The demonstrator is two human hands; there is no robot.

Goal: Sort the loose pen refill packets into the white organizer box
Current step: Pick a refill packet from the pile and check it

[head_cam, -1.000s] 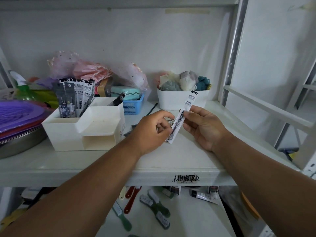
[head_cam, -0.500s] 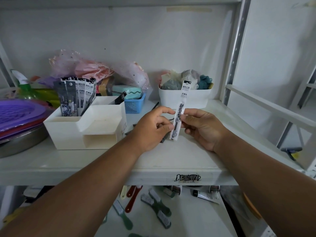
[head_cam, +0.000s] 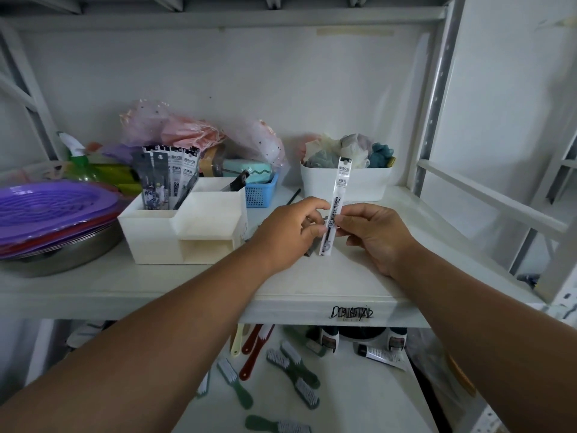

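**Refill packet held upright over the shelf**

Both hands pinch one refill packet (head_cam: 334,205) near its middle, the left hand (head_cam: 285,234) and right hand (head_cam: 373,237) meeting above the shelf (head_cam: 312,285), towards its front edge. The organizer box (head_cam: 184,228) sits to the left, with more packets (head_cam: 168,179) standing in its back left compartment.

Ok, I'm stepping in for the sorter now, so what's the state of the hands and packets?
Left hand and right hand both pinch one refill packet, upright above the shelf.
Done: a bunch of packets stands in the back left compartment of the white organizer box.
Left: put the held packet in the box. A dark item under the left hand may be another packet; unclear.
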